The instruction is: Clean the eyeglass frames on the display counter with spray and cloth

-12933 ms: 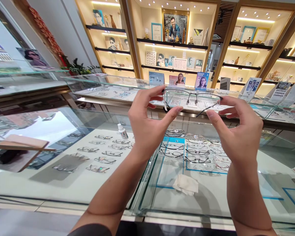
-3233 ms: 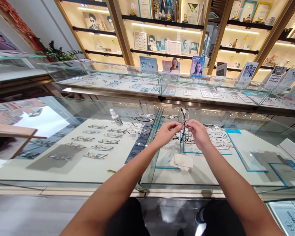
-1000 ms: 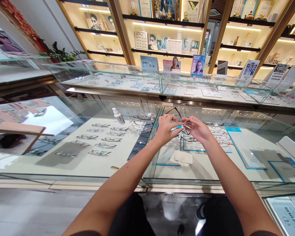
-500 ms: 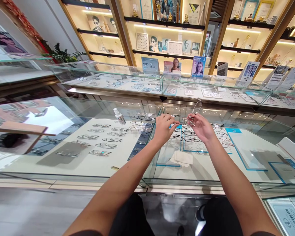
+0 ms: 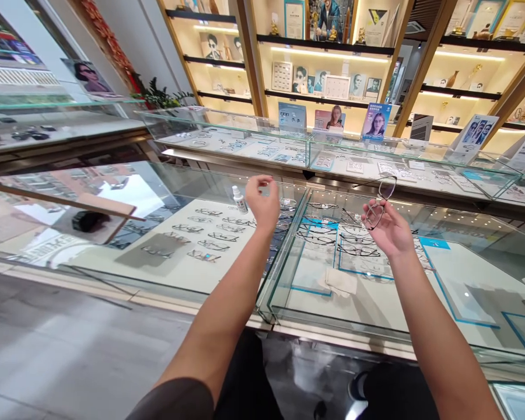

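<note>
My right hand is closed on a pair of thin-rimmed eyeglasses. They are tilted, one lens above the fingers and the other in front of them, with a dark temple pointing left. My left hand is raised over the glass counter with loosely curled fingers, and I see nothing held in it. A gap shows between its thumb and fingers. Just left of it stands a white spray bottle, apparently apart from the hand. A pale folded cloth lies on the counter, below and left of my right hand.
Rows of eyeglass frames show in the counter's left section, with more frames in the right. A glass seam divides the sections. A second display case with upright cards stands behind, before lit shelves.
My left hand has moved away from the eyeglasses, leftward and up beside the spray bottle. The eyeglasses stay in my right hand and are turned differently. The view has swung left.
</note>
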`<action>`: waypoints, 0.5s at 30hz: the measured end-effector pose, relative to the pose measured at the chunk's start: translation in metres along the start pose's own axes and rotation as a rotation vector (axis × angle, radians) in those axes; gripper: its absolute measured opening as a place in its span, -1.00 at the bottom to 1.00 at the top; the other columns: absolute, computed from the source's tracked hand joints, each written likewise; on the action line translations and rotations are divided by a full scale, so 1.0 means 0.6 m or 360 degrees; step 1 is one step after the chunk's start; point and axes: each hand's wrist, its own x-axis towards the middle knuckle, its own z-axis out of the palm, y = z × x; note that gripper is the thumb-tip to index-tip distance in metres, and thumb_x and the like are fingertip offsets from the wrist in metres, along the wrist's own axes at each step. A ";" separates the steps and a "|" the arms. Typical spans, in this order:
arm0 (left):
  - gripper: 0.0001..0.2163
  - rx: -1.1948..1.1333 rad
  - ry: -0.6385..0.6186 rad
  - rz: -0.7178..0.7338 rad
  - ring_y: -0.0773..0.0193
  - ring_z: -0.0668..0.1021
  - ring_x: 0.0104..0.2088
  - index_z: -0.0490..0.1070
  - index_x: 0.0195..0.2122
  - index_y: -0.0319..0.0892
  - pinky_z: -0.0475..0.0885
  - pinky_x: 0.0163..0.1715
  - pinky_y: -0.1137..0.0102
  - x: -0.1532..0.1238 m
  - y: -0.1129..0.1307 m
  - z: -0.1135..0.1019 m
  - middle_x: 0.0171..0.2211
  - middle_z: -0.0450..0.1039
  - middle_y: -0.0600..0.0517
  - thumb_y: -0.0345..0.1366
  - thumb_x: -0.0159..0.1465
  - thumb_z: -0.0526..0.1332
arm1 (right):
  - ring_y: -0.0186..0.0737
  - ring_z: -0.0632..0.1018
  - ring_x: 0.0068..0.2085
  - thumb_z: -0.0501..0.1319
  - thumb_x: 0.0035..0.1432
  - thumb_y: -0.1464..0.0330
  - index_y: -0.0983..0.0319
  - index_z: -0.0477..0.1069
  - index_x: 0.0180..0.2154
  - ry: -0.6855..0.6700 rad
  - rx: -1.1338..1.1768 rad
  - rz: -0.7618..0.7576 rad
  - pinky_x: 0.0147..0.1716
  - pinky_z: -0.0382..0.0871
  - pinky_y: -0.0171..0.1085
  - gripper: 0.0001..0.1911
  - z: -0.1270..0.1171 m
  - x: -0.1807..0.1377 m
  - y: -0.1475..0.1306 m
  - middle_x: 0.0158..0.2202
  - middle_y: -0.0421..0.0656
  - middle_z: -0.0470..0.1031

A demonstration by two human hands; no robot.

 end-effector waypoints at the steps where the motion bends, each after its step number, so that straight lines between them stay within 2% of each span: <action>1: -0.94 0.0027 0.0117 -0.0159 0.21 0.53 -0.12 0.36 -0.24 -0.14 0.39 -0.02 0.31 0.016 -0.016 -0.006 -0.16 0.51 -0.02 -0.44 0.33 0.17 | -0.19 0.66 -0.09 0.52 0.07 0.25 0.06 0.55 -0.38 -0.0020 0.0014 -0.0005 -0.10 0.59 -0.18 -0.83 -0.002 0.001 -0.001 -0.21 -0.26 0.68; 4: -0.84 0.0214 0.0475 -0.0548 0.16 0.52 0.04 0.29 -0.17 -0.12 0.36 0.14 0.25 0.051 -0.061 -0.020 0.00 0.45 -0.08 -0.50 0.30 0.17 | -0.24 0.67 -0.07 0.52 0.09 0.24 0.05 0.56 -0.36 -0.0102 0.0037 -0.0008 -0.09 0.60 -0.23 -0.83 -0.007 0.002 -0.003 -0.21 -0.29 0.69; 6: -0.70 0.0339 0.0561 -0.0827 0.06 0.46 0.21 0.25 -0.03 -0.09 0.29 0.27 0.11 0.061 -0.084 -0.025 0.17 0.38 -0.14 -0.52 0.26 0.22 | -0.28 0.67 -0.08 0.55 0.05 0.23 0.06 0.57 -0.36 -0.0139 0.0025 -0.0002 -0.10 0.60 -0.27 -0.80 -0.008 0.002 -0.004 -0.21 -0.31 0.69; 8: -0.55 0.0455 0.0459 -0.1041 -0.04 0.38 0.34 0.19 0.10 -0.05 0.21 0.35 -0.03 0.064 -0.103 -0.027 0.30 0.31 -0.18 -0.53 0.24 0.24 | -0.30 0.67 -0.10 0.58 -0.01 0.22 0.07 0.59 -0.37 -0.0166 -0.0015 0.0002 -0.11 0.60 -0.30 -0.77 -0.006 0.001 -0.004 -0.21 -0.32 0.68; 10: -0.48 0.0540 0.0286 -0.1139 -0.10 0.35 0.39 0.16 0.16 -0.03 0.16 0.37 -0.11 0.064 -0.120 -0.027 0.35 0.30 -0.20 -0.53 0.23 0.25 | -0.31 0.66 -0.11 0.60 -0.04 0.21 0.07 0.59 -0.38 -0.0194 -0.0062 0.0005 -0.12 0.59 -0.30 -0.75 -0.003 -0.001 -0.004 -0.20 -0.31 0.68; 12: -0.45 0.0578 0.0165 -0.1164 -0.14 0.39 0.37 0.15 0.18 -0.04 0.17 0.37 -0.15 0.063 -0.136 -0.026 0.33 0.34 -0.22 -0.52 0.22 0.26 | -0.29 0.66 -0.11 0.62 -0.08 0.19 0.07 0.59 -0.39 -0.0208 -0.0090 0.0007 -0.12 0.59 -0.29 -0.73 0.000 -0.002 -0.003 -0.20 -0.30 0.67; 15: -0.45 0.0599 0.0088 -0.1163 -0.18 0.46 0.30 0.15 0.17 -0.07 0.17 0.34 -0.20 0.062 -0.159 -0.027 0.24 0.42 -0.25 -0.53 0.19 0.25 | -0.27 0.65 -0.10 0.62 -0.09 0.16 0.06 0.59 -0.40 -0.0206 -0.0109 0.0008 -0.11 0.58 -0.27 -0.71 0.002 -0.004 -0.003 -0.20 -0.30 0.66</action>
